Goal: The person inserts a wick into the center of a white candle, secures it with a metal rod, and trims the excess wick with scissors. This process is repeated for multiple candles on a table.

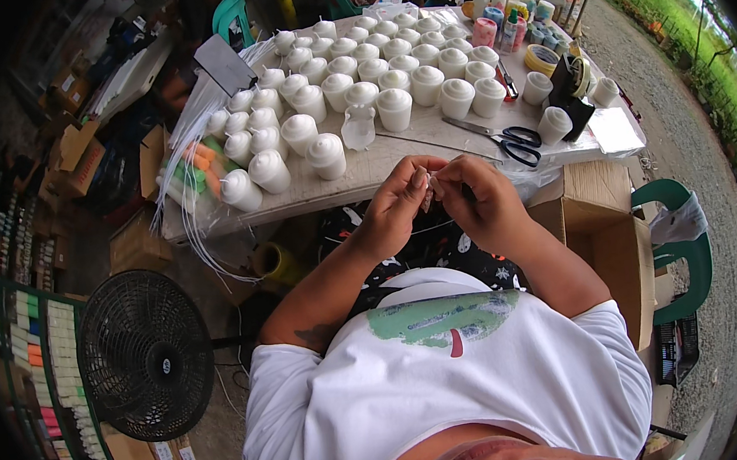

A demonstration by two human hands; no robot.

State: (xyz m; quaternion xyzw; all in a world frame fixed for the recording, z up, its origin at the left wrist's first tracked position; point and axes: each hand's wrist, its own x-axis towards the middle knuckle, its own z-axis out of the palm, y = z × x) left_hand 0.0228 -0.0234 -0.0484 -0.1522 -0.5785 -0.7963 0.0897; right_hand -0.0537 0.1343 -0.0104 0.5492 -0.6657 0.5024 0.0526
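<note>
My left hand [391,207] and my right hand [482,201] meet just in front of the table's near edge. Fingertips of both are pinched on a small whitish piece [432,188], mostly hidden by the fingers, so its kind cannot be made out. Beyond them, many white candles [394,110] with domed tops stand upright in rows on the table [415,158]. A clear plastic piece [358,129] sits at the front of the rows. Black-handled scissors [508,137] lie open to the right, and a thin rod [440,147] lies nearer my hands.
Long white wicks [193,201] hang over the table's left end. A tape dispenser [568,90] and tape rolls [541,59] stand at the right. An open cardboard box [601,236] and a green chair [691,263] are at my right, a black fan [144,355] at my left.
</note>
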